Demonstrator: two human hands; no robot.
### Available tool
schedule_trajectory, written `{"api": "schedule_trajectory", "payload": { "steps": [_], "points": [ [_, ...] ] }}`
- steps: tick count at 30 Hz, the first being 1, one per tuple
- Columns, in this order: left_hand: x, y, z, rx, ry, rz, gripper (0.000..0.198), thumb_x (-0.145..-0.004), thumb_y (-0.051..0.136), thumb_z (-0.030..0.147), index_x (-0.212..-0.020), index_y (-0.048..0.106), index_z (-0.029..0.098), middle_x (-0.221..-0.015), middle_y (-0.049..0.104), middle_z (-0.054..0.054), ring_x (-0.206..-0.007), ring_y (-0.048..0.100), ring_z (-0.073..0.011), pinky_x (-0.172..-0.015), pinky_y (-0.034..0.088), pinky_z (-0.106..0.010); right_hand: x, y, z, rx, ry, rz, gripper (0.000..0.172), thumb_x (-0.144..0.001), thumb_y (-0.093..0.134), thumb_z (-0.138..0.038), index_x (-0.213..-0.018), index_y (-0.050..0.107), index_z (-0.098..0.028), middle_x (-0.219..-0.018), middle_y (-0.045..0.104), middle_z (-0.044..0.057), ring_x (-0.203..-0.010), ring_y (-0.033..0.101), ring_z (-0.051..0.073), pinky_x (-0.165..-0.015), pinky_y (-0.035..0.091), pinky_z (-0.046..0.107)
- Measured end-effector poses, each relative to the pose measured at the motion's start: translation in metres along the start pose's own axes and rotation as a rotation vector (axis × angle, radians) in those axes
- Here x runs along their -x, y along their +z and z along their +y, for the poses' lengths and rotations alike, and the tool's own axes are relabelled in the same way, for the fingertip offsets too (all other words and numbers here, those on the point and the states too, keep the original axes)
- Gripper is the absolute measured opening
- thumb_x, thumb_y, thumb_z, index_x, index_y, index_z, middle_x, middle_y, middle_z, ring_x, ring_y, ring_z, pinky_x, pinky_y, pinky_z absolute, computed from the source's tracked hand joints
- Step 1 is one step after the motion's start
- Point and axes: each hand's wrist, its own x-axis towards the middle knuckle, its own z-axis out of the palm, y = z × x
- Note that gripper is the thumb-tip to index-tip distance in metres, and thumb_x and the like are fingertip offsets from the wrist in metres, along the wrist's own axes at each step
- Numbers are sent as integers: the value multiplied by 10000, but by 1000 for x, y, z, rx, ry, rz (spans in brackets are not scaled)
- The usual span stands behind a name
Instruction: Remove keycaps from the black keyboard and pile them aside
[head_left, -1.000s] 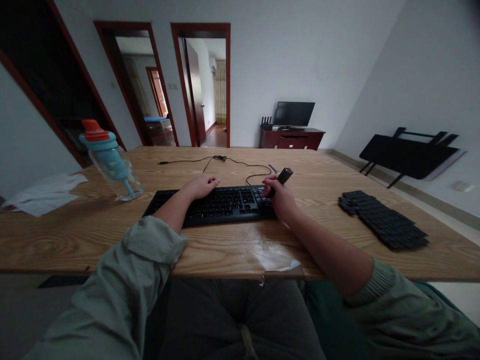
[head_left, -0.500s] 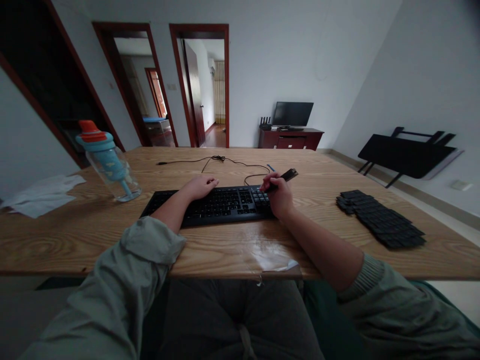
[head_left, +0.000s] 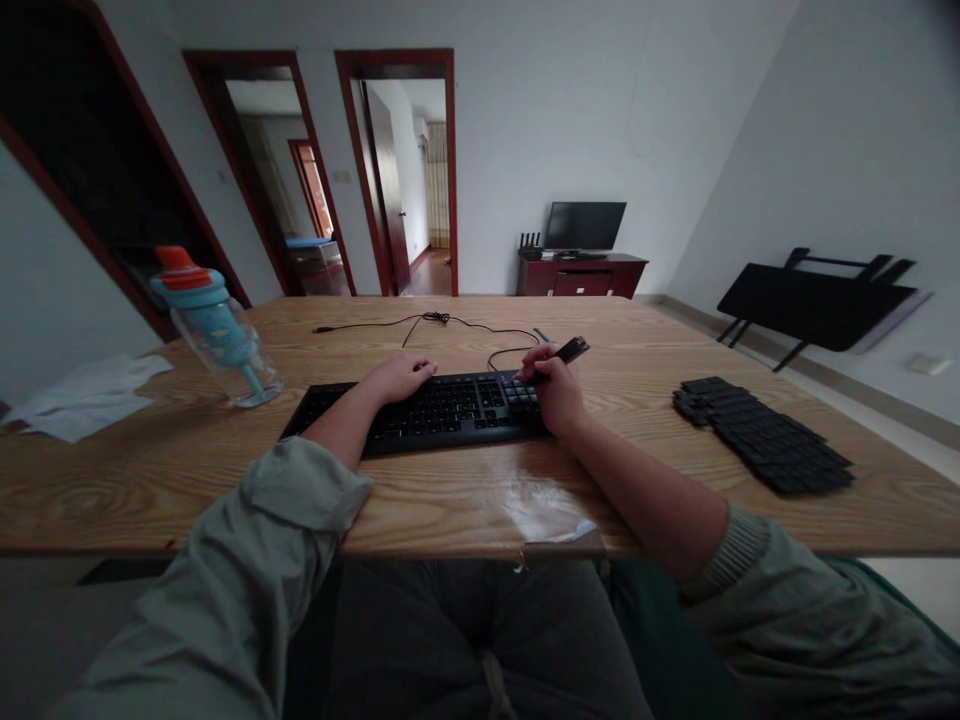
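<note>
A black keyboard (head_left: pixel 442 420) lies on the wooden table in front of me, its lower edge towards me. My left hand (head_left: pixel 401 379) rests on its upper left part, palm down, with the fingers loosely extended and holding nothing. Over the number pad at the right end, my right hand (head_left: pixel 559 392) grips a slim black tool (head_left: pixel 573 349) like a pen. One thick end of it sticks up to the right; the working tip is hidden by my fingers. To the right lie rows of small black pieces (head_left: pixel 761 432) that look like keycaps.
A clear bottle (head_left: pixel 225 335) with a red and blue lid stands at left beside white tissues (head_left: pixel 86 393). Behind the keyboard runs a black cable (head_left: pixel 480 325), near a small blue stick (head_left: pixel 541 336). Clear film (head_left: pixel 551 515) covers part of the table's front edge.
My right hand and the black tool have shifted very slightly to the left over the number pad. My left hand keeps its place on the keyboard.
</note>
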Motion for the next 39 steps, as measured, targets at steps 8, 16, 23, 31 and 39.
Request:
{"api": "schedule_trajectory", "payload": {
  "steps": [8,16,23,31,39],
  "points": [
    [2,1,-1,38,10,-12,415,-958,388,481,-850,669,196,-947,732,-81,-877,636,-245,-802,450,-337,-2,1,-2,-1,-38,-8,142,-706,558,-322,-821,597,-249,-681,539,-7,-712,568,195,-754,486,361],
    [14,-6,39,-36,119,111,337,-954,493,411,-1038,718,175,-1088,736,-109,-988,649,-258,-857,470,-345,1,-1,-4,61,-47,19,156,-700,577,-320,-819,629,-234,-717,585,4,-706,557,189,-720,449,348],
    [12,20,135,-218,418,34,225,-897,642,397,-960,733,201,-933,743,-81,-881,675,-261,-763,491,-337,-1,0,-8,73,-15,53,183,-690,588,-361,-818,611,-233,-651,552,-22,-639,526,174,-635,425,323],
    [8,32,140,-178,381,32,215,-919,558,301,-964,751,217,-962,759,-46,-875,694,-239,-731,497,-313,-4,-3,-7,-15,-6,66,178,-678,611,-362,-784,634,-222,-625,558,-26,-633,511,167,-626,406,318],
    [7,38,151,-62,378,-7,233,-915,579,326,-994,774,225,-985,767,-34,-885,699,-220,-765,505,-299,-6,-5,-4,-25,-36,48,167,-699,601,-348,-803,639,-223,-645,561,-22,-650,507,172,-645,394,325]
  ]
}}
